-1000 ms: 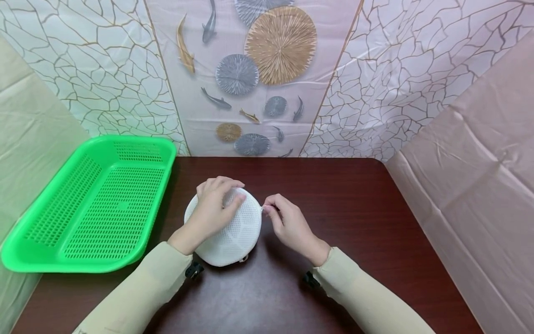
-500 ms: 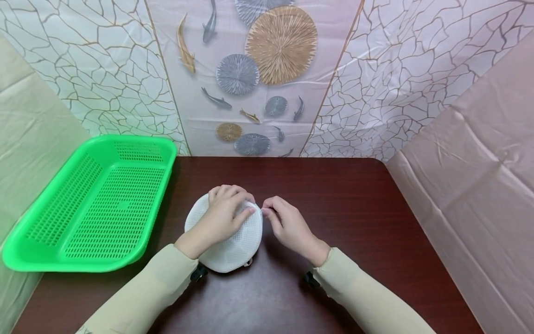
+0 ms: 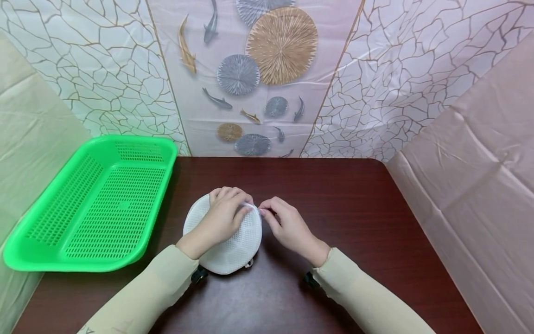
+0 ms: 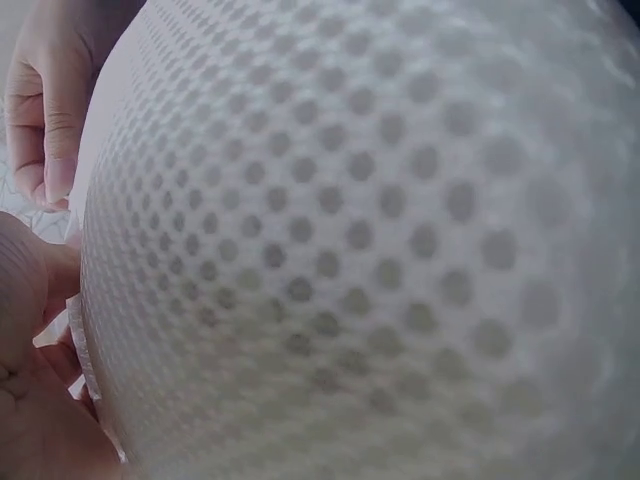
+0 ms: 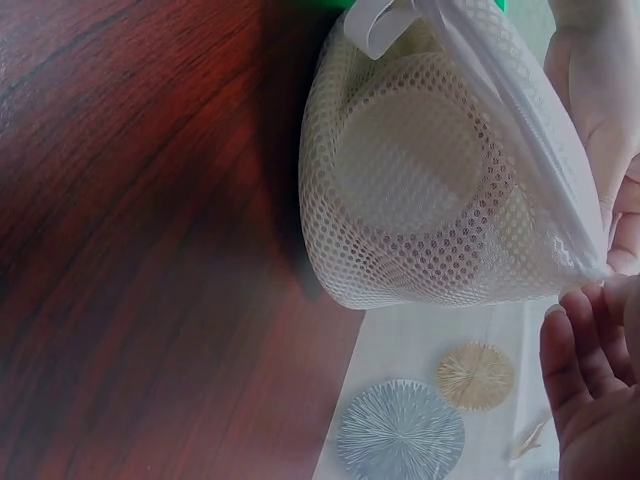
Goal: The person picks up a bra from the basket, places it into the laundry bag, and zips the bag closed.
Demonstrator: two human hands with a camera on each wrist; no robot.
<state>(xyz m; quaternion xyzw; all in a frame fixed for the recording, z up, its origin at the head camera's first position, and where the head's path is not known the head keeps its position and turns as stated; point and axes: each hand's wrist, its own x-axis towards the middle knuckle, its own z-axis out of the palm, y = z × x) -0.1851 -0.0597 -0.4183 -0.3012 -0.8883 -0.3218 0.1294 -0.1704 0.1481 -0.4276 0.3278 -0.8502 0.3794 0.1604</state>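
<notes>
A round white mesh laundry bag (image 3: 227, 248) stands on the table, full-bodied. In the right wrist view its zipper (image 5: 520, 115) runs along the upper edge, with a fabric loop (image 5: 372, 28) at one end. A round-rimmed shape (image 5: 410, 160) shows through the mesh. My left hand (image 3: 224, 214) grips the bag's far right edge, thumb on top and fingers over the rim. Right at that edge, my right hand (image 3: 289, 226) pinches the zipper pull between thumb and forefinger; the fingertips mostly hide it. Mesh fills most of the left wrist view.
A green plastic basket (image 3: 156, 222) with slotted walls stands at the left of the dark red-brown table (image 3: 342, 204). Patterned cloth (image 3: 375, 83) hangs behind the table, and plain beige cloth (image 3: 471, 153) borders the right side.
My left hand has slid right and slightly nearer along the bag's edge, toward my right hand. The bag has shifted slightly nearer. My right hand has moved slightly left, still pinching the pull.
</notes>
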